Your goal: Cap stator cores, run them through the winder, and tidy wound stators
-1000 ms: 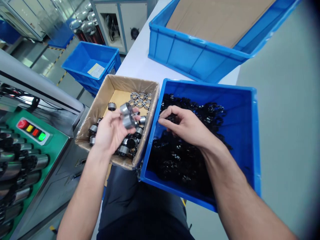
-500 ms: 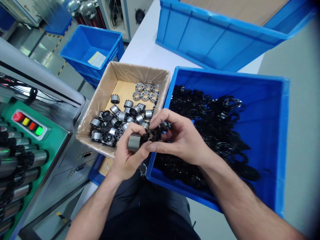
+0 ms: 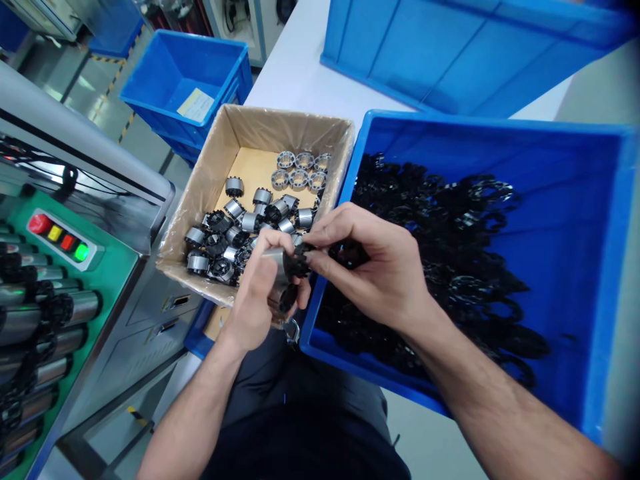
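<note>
gripping two smooth silver metal cylinders with black toothed ends (image 3: 281,270), the left hand (image 3: 257,287) has its fingers curled round them, one above the other. the right hand (image 3: 383,267) is drawn to a thumb-and-forefinger pinch on a thin black toothed plastic ring (image 3: 303,252) at the upper cylinder's end; whether ring and cylinder are separate i cannot tell. more dark rings (image 3: 350,253) seem tucked under its curled fingers.

the metal looks slick and one palm carries two pieces, so the lower cylinder could slide out if the left fingers loosen. the ring, pinched only by its edge, might tilt if pressed off square, and its thin teeth could bend under a hard thumb. the tucked rings could drop if the right fingers relax.

just beyond, an open-topped brown cardboard box lined with clear film (image 3: 300,127) holds jumbled cylinders (image 3: 250,222) and six silver metal rings (image 3: 299,187) in two rows; the left hand hides part of it. to the right, a deep-blue plastic bin (image 3: 560,267) bears a tangled heap of black rings (image 3: 450,260); its raised rim could catch knuckles.

farther off, a lighter blue plastic crate (image 3: 430,60) blocks much of the white tabletop (image 3: 295,67).
</note>
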Demonstrator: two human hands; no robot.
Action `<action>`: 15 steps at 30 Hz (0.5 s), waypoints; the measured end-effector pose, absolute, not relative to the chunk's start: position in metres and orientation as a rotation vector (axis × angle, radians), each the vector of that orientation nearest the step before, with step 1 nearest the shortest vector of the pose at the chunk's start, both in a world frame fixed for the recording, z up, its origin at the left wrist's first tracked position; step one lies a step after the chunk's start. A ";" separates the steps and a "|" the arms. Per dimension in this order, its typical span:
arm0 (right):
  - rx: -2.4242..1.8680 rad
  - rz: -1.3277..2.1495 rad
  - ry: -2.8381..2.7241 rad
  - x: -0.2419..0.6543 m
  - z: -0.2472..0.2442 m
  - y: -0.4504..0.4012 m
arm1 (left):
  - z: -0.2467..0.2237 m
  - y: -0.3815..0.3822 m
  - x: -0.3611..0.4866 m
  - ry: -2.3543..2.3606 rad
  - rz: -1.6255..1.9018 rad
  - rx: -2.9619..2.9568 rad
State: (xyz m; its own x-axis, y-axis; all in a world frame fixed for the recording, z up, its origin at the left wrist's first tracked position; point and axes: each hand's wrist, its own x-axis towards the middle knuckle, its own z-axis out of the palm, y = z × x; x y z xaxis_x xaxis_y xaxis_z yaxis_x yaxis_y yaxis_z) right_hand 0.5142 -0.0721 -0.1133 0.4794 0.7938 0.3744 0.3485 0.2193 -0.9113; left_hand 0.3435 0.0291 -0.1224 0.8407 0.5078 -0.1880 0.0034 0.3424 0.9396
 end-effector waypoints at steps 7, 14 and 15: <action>-1.445 0.604 -0.909 0.500 -0.116 -0.071 | -0.118 0.027 0.352 0.622 0.336 1.156; -1.450 0.483 -0.997 0.493 -0.119 -0.068 | -0.119 0.029 0.349 0.662 0.317 1.245; -1.450 0.450 -1.018 0.493 -0.119 -0.068 | -0.118 0.029 0.349 0.661 0.316 1.251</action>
